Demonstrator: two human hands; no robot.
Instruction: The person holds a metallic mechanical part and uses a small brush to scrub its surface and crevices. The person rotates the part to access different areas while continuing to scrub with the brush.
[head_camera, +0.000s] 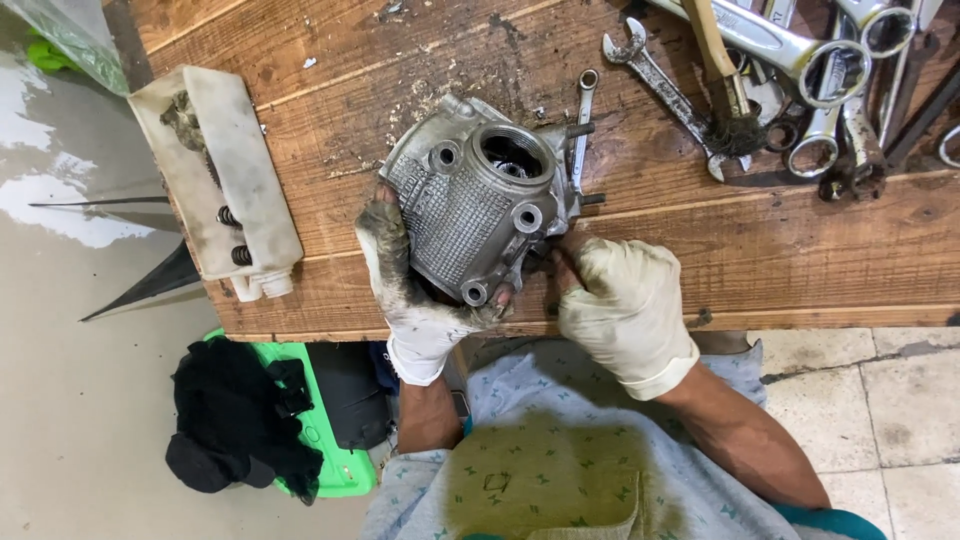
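Gripping the metal engine casing, the left hand holds firm; the right hand presses its edge, fingers curled.

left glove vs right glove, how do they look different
The left hand wears a glove smeared dark with grease and torn at the fingertips; the right hand wears a glove that is far cleaner and whole. The left hand wraps around the grey metal engine casing; the right only touches its lower edge with fingers curled. Both gloves are pale rubber, over the wooden bench.
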